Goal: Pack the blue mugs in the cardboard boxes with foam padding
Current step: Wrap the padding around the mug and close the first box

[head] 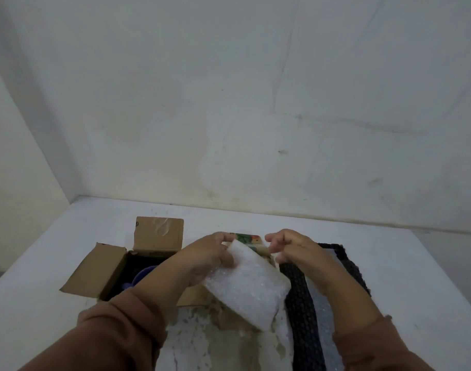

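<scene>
Over the table (349, 245), left hand (210, 254) holds foam (251, 289), right hand (291, 250) curled.

One wide-angle view, worn on the person's head, looks forward and down across the table (389, 263) toward a pale wall (229, 103). The wall fills the upper half of the frame and more; the table lies in the lower part. The camera is close: the left hand (210, 253) and right hand (290, 250) sit lower centre, and the sleeves (116, 338) enter from the bottom corners.
</scene>
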Demonstrator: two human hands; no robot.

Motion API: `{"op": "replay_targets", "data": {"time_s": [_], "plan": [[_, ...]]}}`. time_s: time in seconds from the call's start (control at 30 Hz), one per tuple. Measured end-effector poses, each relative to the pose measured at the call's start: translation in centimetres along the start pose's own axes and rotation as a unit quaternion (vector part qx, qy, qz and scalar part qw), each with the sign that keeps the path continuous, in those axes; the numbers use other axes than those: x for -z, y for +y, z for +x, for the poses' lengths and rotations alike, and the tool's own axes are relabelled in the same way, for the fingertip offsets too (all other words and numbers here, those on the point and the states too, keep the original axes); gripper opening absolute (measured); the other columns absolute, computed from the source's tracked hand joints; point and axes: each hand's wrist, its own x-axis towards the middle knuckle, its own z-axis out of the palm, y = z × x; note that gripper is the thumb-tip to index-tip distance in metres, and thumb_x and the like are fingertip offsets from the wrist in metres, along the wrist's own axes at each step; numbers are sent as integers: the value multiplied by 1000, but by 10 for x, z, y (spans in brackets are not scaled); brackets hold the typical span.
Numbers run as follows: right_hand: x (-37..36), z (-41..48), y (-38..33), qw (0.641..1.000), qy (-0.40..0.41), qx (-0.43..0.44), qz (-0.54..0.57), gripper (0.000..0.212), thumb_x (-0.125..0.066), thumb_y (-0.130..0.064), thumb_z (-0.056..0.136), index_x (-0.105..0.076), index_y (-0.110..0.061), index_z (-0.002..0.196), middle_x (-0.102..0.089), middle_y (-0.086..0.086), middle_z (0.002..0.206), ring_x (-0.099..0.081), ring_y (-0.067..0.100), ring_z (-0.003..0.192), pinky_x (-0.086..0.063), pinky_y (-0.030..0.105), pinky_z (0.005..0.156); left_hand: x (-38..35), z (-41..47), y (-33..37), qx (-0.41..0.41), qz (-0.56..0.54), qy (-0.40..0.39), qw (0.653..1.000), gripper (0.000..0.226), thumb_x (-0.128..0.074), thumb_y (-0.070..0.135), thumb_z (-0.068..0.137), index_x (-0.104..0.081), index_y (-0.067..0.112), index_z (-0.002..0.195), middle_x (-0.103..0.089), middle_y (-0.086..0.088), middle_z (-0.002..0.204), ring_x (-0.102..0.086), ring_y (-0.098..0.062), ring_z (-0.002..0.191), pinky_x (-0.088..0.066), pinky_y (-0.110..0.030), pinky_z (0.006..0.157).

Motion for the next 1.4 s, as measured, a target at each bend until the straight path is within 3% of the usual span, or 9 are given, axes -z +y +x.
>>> {"op": "replay_targets", "data": {"time_s": [0.13, 0.3, 0.53, 0.63, 0.8, 0.9, 1.03, 1.23, 1.4], "plan": [[-12, 7, 11, 992, -40, -18, -118, 29, -58, 1, 75, -54, -25, 65, -56, 0, 72, -50, 16, 69, -39, 30, 64, -10, 8, -1, -13, -28, -14, 999, 62, -66, -3, 77, -45, 18, 132, -58, -12, 117, -56, -28, 106, -47, -31, 73], [-23, 17, 42, 988, 125, -85, -28, 28, -59, 3, 79, -58, -23, 69, -55, -2, 75, -48, 12, 65, -38, 23, 57, -16, 17, -21, 37, -186, 20, 982, 58, -60, -11, 82, -41, 9, 133, -55, -19, 125, -57, -37, 107, -55, -41, 74], [-47, 28, 68, 955, 113, -107, -251, 27, -52, -10, 87, -59, -25, 108, -54, 0, 116, -50, 19, 105, -46, 30, 85, -37, 43, -53, -148, 248, 148, 946, 66, -56, 8, 88, -23, 19, 145, -51, -5, 129, -55, -21, 111, -49, -34, 94], [-52, 28, 65, 923, 117, -103, -351, 29, -51, -21, 90, -55, -31, 117, -52, -4, 128, -42, 24, 118, -36, 38, 97, -38, 48, -65, -196, 458, 201, 843, 74, -56, 9, 86, -17, 22, 148, -48, -4, 123, -56, -23, 103, -50, -30, 80], [-56, 18, 67, 856, 101, -37, -505, 37, -49, -28, 91, -45, -33, 127, -31, 1, 144, -27, 27, 129, -23, 44, 104, -23, 35, -68, -275, 659, 187, 674, 50, -80, 30, 62, -63, 21, 108, -61, -7, 123, -61, -26, 102, -54, -37, 79], [-52, 20, 67, 835, 9, 14, -549, 59, -45, -11, 88, -27, -23, 143, 4, 4, 159, 6, 25, 145, 2, 50, 115, -19, 33, -71, -262, 690, 108, 666, 58, -57, 34, 88, -41, 15, 140, -34, -9, 152, -26, -32, 142, -22, -50, 114], [-43, 24, 68, 815, -111, -37, -567, 69, -37, -17, 90, -2, -15, 150, 15, 5, 158, 17, 18, 144, 18, 51, 112, -20, 32, -69, -188, 735, 68, 648, 71, -42, 42, 94, -14, 11, 151, 0, -13, 161, 6, -30, 148, 6, -54, 116], [-53, 28, 72, 752, -137, -64, -642, 68, -32, -30, 94, 6, -11, 149, 15, 9, 157, 15, 23, 145, 13, 58, 113, -27, 33, -69, -177, 744, 64, 641, 66, -46, 37, 92, -25, 5, 146, -17, -20, 157, 0, -32, 148, 11, -60, 112], [-59, 33, 80, 775, -127, -68, -615, 73, -38, -35, 94, 5, -11, 149, 11, 10, 158, 12, 25, 145, 8, 56, 114, -32, 37, -63, -159, 754, 56, 635, 65, -53, 32, 89, -31, 3, 142, -31, -19, 153, 0, -34, 148, 12, -62, 111]]}}
